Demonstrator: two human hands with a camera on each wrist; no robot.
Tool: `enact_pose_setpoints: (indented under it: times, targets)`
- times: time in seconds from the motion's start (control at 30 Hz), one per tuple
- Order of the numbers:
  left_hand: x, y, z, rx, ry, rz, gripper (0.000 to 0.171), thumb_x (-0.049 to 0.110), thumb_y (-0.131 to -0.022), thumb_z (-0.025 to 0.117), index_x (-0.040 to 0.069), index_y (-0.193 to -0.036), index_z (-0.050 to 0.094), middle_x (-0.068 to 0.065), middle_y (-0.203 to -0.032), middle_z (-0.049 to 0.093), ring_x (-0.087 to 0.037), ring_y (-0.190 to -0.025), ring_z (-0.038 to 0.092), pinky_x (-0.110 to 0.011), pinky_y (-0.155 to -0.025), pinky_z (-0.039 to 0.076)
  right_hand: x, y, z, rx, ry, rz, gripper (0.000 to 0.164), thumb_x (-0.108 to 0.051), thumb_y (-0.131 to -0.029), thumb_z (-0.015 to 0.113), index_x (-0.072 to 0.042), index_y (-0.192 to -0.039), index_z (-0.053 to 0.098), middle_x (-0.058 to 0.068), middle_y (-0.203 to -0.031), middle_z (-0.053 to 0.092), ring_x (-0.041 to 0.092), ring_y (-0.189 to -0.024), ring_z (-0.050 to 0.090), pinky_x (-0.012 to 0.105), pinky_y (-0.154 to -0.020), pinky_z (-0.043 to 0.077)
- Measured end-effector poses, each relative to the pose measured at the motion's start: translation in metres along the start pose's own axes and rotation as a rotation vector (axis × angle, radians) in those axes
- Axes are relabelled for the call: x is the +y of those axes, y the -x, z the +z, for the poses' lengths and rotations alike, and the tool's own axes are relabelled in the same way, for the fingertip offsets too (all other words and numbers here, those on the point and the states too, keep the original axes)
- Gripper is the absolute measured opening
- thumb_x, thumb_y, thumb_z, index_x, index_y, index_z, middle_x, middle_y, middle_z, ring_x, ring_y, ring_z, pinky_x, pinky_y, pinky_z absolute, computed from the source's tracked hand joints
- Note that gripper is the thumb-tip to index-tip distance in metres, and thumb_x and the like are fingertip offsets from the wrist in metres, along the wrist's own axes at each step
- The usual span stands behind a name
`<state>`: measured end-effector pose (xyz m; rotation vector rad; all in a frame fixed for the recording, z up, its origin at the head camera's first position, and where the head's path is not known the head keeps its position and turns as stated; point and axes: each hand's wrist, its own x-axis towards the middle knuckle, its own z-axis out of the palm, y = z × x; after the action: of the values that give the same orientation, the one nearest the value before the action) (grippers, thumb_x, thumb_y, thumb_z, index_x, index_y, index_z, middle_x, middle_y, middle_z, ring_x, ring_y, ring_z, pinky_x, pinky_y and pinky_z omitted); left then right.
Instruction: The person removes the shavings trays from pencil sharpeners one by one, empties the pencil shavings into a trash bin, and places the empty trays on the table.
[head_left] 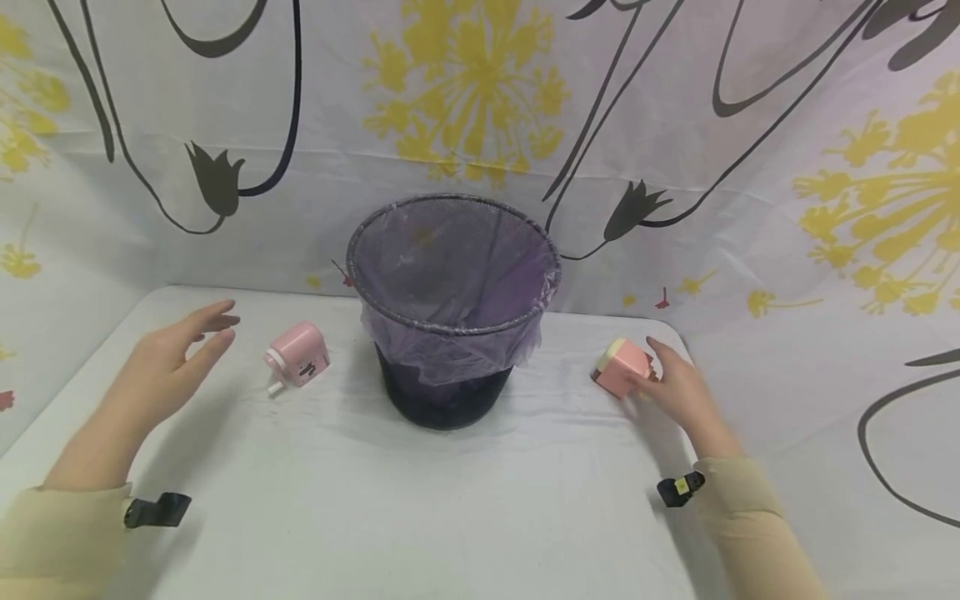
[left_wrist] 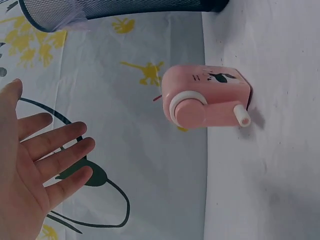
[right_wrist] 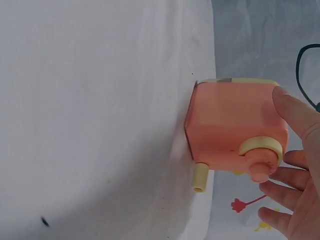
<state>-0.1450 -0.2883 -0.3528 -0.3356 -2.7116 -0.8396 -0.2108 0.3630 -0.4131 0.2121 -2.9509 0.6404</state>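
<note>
A pink crank pencil sharpener (head_left: 302,354) with a white handle knob lies on the left of the table. To its left my left hand (head_left: 171,358) hovers apart from it, fingers extended and spread in the left wrist view, nothing held. On the right sits a coral crank pencil sharpener (right_wrist: 235,115) with pale yellow trim and a yellow handle knob. My right hand (head_left: 681,392) is at its right end. In the right wrist view the thumb (right_wrist: 294,107) overlaps the sharpener's upper corner, and the fingertips lie right by the crank hub, fingers loosely bent.
Between the sharpeners stands a black mesh wastebasket (head_left: 442,410), lined with a translucent purple bag (head_left: 450,354) folded over its rim. A white cloth covers the table (head_left: 420,517). Behind it hangs a pale curtain (head_left: 315,167) with yellow and grey flower prints.
</note>
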Motion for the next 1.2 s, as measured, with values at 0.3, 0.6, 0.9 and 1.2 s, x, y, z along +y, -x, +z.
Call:
enact_pose_setpoints:
  times: [0.3,0.6,0.9,1.2]
  targets:
    - [0.009,0.007,0.008,0.026,0.024,0.003,0.041,0.023,-0.102,0.046,0.003,-0.137,0.048,-0.025,-0.116,0.062,-0.048,-0.103,0.054,-0.065,-0.082,0.038,0.003,0.002,0.016,0.005,-0.105,0.04,0.079,-0.026,-0.088,0.071,0.011,-0.143,0.027,0.035,-0.13,0.045,0.044,-0.105,0.051,0.056,-0.09,0.042]
    - [0.023,0.011,0.019,0.096,0.026,0.08,0.032,0.02,-0.1,0.05,0.002,-0.125,0.059,-0.022,-0.104,0.067,-0.046,-0.098,0.059,-0.062,-0.08,0.042,0.001,0.002,0.022,-0.017,-0.166,0.088,0.087,-0.022,-0.088,0.071,0.011,-0.146,0.016,0.037,-0.141,0.031,0.05,-0.126,0.035,0.06,-0.102,0.029]
    - [0.033,0.011,0.031,0.158,0.046,0.168,0.025,0.016,-0.097,0.056,0.005,-0.117,0.066,-0.018,-0.106,0.068,-0.042,-0.095,0.063,-0.056,-0.079,0.045,-0.001,0.004,0.029,0.052,-0.165,0.116,0.076,-0.018,-0.088,0.07,0.012,-0.142,0.026,0.036,-0.136,0.038,0.046,-0.111,0.047,0.058,-0.093,0.038]
    - [0.041,0.012,0.039,0.197,0.059,0.224,0.021,0.013,-0.096,0.058,0.004,-0.112,0.068,-0.015,-0.103,0.07,-0.039,-0.093,0.065,-0.051,-0.08,0.047,-0.006,0.006,0.032,0.108,-0.174,0.132,0.072,-0.016,-0.086,0.072,0.013,-0.139,0.032,0.036,-0.135,0.039,0.05,-0.123,0.039,0.06,-0.1,0.033]
